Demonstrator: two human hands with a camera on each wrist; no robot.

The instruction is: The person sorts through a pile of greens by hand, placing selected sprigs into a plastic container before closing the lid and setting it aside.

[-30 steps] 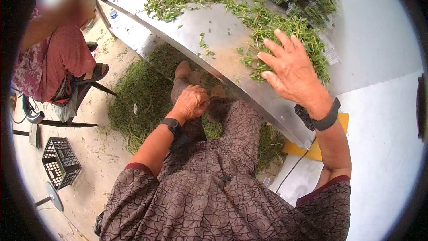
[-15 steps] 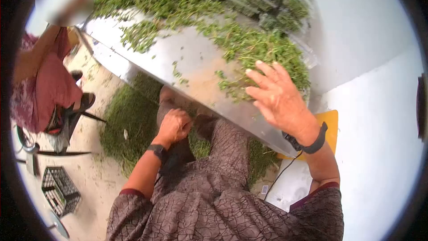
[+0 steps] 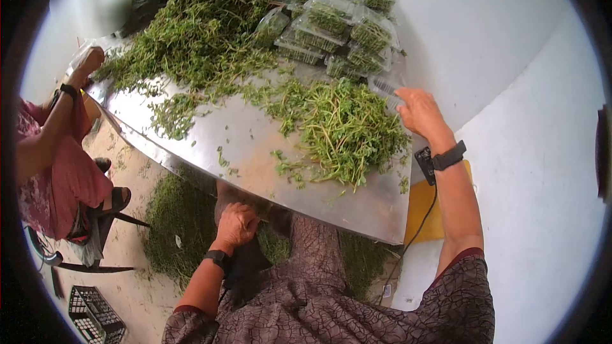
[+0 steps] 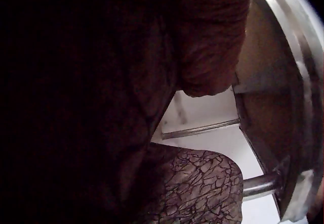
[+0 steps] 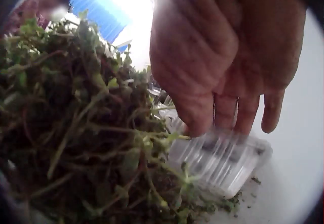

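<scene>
My right hand (image 3: 422, 114) is at the right side of the metal table, behind a small heap of leafy green stems (image 3: 344, 130). Its thumb and fingers pinch the edge of a clear plastic container (image 5: 217, 163), ribbed along its side. In the head view most of that container hides behind the hand and the greens. My left hand (image 3: 237, 224) rests idle on my knee below the table edge, fingers loosely curled, holding nothing. The left wrist view is mostly dark, with patterned cloth (image 4: 202, 188) and the table's underside.
Filled clear boxes (image 3: 325, 19) are stacked at the back against the wall. A large mound of greens (image 3: 210, 25) covers the table's left. Another person (image 3: 57, 172) sits at the left. More greens (image 3: 172, 229) lie on the floor, near a black crate (image 3: 95, 315).
My right hand has left the top of the small heap and moved behind it to the clear container. The head view has shifted, showing more of the table. My left hand stays on the knee.
</scene>
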